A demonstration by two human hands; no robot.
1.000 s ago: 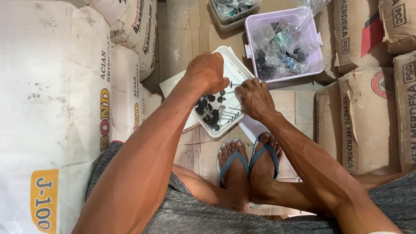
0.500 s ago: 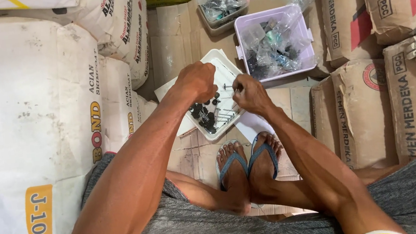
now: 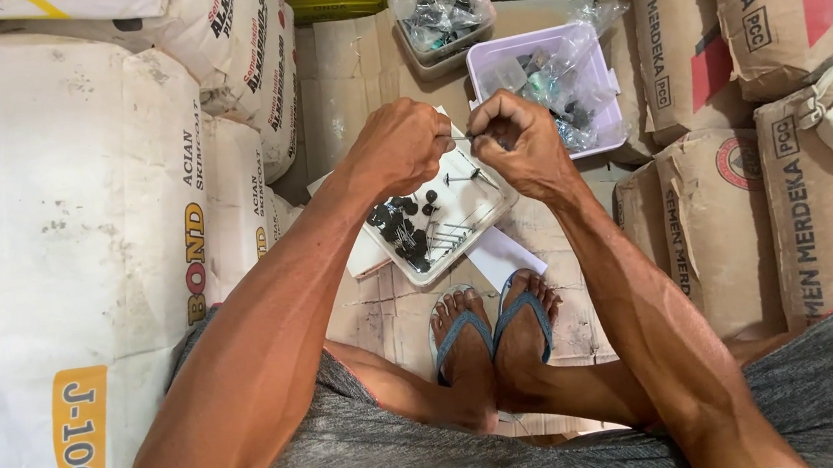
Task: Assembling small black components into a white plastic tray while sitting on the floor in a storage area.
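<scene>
Big white sacks point(image 3: 67, 254) fill the left side and brown paper sacks point(image 3: 789, 131) wall in the right, leaving a narrow strip of flattened cardboard floor point(image 3: 351, 59) between them where the person sits with legs drawn in and feet in blue flip-flops point(image 3: 493, 323). At the far end of that strip a lilac plastic tub point(image 3: 610, 97) holds clear bags of small hardware, and a smaller clear tub point(image 3: 443, 16) behind it holds more. Closer in, a shallow white tray point(image 3: 481, 226) lies tilted on the cardboard, with dark rubber-capped nails heaped at its left and loose thin nails beside them. Above the tray the left hand point(image 3: 399, 150) is curled nearly into a fist and the right hand point(image 3: 519, 140) is pinched shut; both meet on one thin nail point(image 3: 458, 137) held level between their fingertips. The nail looks light, stiff and smooth, with a sharp end, so it would likely slip or roll from a loose hold and is best pinched along the shank near the head. The tray's low rim probably offers little guard against spills on this uneven footing.
</scene>
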